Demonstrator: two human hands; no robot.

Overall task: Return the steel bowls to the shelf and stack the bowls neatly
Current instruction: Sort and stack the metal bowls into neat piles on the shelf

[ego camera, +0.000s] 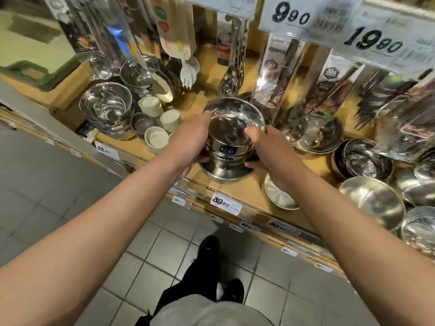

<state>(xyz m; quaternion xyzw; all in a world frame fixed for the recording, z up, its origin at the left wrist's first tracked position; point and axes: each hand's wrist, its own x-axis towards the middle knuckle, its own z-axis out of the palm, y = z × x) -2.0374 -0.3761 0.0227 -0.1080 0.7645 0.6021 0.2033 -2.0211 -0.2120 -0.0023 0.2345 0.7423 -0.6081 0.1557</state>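
Observation:
A stack of nested steel bowls (pixel 231 142) stands on the wooden shelf (pixel 237 189) in front of me. My left hand (pixel 190 140) grips the stack's left side, fingers up at the top rim and thumb low near the base. My right hand (pixel 266 149) grips its right side, fingers on the top rim and thumb near the bottom bowl. Dark labels show on the sides of the upper bowls. A shallow steel bowl (pixel 280 196) lies on the shelf under my right wrist.
Another steel bowl stack (pixel 106 107) and white cups (pixel 156 136) stand to the left. More steel bowls (pixel 372 205) crowd the shelf's right end. Packaged cutlery (pixel 277 74) and price signs (pixel 306 17) hang above. Price tags (pixel 226 205) line the shelf edge, over tiled floor (pixel 164 250).

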